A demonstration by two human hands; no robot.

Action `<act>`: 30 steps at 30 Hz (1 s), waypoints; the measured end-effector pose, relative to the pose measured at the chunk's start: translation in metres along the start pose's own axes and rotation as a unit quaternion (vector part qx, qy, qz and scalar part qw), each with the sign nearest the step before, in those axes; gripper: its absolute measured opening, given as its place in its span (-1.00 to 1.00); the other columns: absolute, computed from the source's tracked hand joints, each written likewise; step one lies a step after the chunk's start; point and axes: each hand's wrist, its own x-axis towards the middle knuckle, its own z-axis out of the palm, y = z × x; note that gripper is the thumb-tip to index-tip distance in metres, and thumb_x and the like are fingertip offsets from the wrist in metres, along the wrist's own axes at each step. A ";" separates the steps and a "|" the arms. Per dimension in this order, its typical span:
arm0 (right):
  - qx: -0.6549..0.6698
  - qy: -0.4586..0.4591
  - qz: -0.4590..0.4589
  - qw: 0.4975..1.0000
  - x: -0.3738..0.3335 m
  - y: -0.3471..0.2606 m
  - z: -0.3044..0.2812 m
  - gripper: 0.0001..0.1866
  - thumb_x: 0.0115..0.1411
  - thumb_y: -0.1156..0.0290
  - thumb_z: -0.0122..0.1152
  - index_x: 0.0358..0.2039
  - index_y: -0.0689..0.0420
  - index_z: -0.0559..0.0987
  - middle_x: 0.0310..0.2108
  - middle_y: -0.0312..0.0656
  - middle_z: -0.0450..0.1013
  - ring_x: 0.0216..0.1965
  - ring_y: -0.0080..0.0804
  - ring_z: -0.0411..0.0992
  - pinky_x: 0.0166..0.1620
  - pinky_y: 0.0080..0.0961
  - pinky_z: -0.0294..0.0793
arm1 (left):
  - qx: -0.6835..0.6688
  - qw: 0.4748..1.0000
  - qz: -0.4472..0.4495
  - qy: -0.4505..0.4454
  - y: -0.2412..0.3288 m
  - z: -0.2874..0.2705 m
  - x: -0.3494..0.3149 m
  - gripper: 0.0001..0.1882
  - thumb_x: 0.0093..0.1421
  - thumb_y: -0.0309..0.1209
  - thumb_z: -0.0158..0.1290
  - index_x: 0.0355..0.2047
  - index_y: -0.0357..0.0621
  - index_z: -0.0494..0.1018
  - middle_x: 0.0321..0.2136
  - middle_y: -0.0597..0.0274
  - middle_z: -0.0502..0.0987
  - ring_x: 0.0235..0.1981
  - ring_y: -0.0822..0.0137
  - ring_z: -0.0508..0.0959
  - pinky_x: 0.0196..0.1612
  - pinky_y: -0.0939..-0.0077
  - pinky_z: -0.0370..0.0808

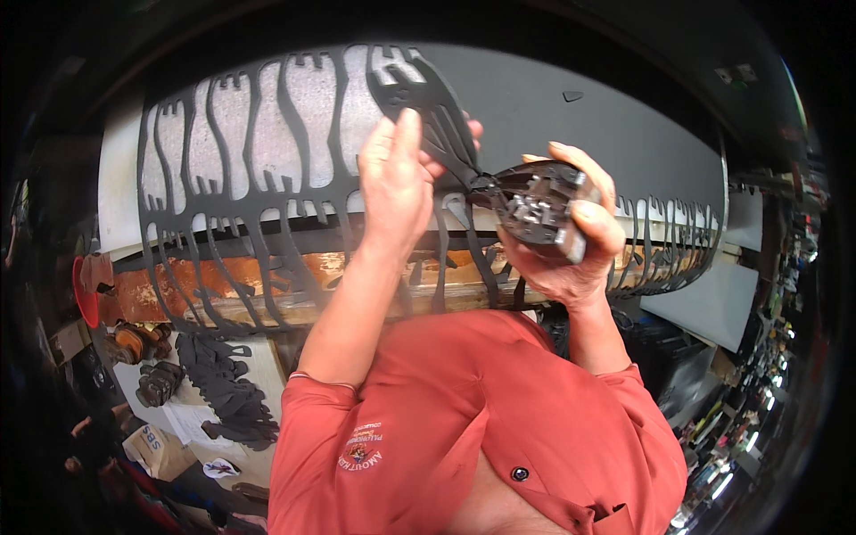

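Observation:
My left hand (397,183) is closed round a slotted black sheet piece (432,102), with the thumb on top and fingertips showing past its far edge. The piece narrows towards my right hand (599,234). That hand grips a dark, shiny object (539,209) with stepped ridges and a pointed end; whether it is a cutting die or a bundle of cut pieces I cannot tell. The piece's narrow end meets the object's tip, and I cannot make out whether they are joined. Beneath both hands lies a black sheet (343,134) with rows of long shaped cut-outs.
The sheet's strips hang over the front edge of a worn wooden beam (205,281). A pile of black cut pieces (227,383) lies on a side surface, with a dark object (160,383) beside it. A small black scrap (572,95) rests on the uncut part.

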 end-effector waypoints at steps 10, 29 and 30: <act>0.088 0.070 0.015 0.994 -0.012 0.008 0.008 0.08 -0.02 0.61 0.66 0.36 -0.29 0.16 0.35 0.32 0.21 0.12 0.19 0.57 0.04 -0.05 0.76 | 0.104 0.963 0.192 0.158 0.123 -0.138 -0.024 -0.72 0.55 -0.35 0.04 0.11 -0.30 0.48 -0.10 0.10 0.69 -0.12 0.26 0.74 -0.06 0.31 0.77; 0.115 0.088 0.175 0.974 0.012 0.020 -0.011 -0.19 0.27 0.53 0.48 0.45 0.22 0.25 0.35 0.05 0.40 0.24 -0.02 0.52 0.31 -0.10 0.55 | 0.513 0.353 0.024 0.782 0.187 -0.466 -0.385 -0.29 0.40 -0.20 0.20 0.39 -0.43 0.33 0.27 -0.34 0.51 0.32 -0.02 0.52 0.38 0.21 0.38; 0.123 0.089 0.196 0.969 0.017 0.020 -0.012 -0.14 0.20 0.54 0.54 0.44 0.21 0.27 0.33 0.03 0.43 0.23 -0.02 0.53 0.32 -0.09 0.56 | 0.471 0.410 0.082 0.777 0.184 -0.450 -0.365 -0.37 0.46 -0.17 0.13 0.34 -0.43 0.39 0.27 -0.29 0.51 0.30 0.05 0.54 0.37 0.24 0.40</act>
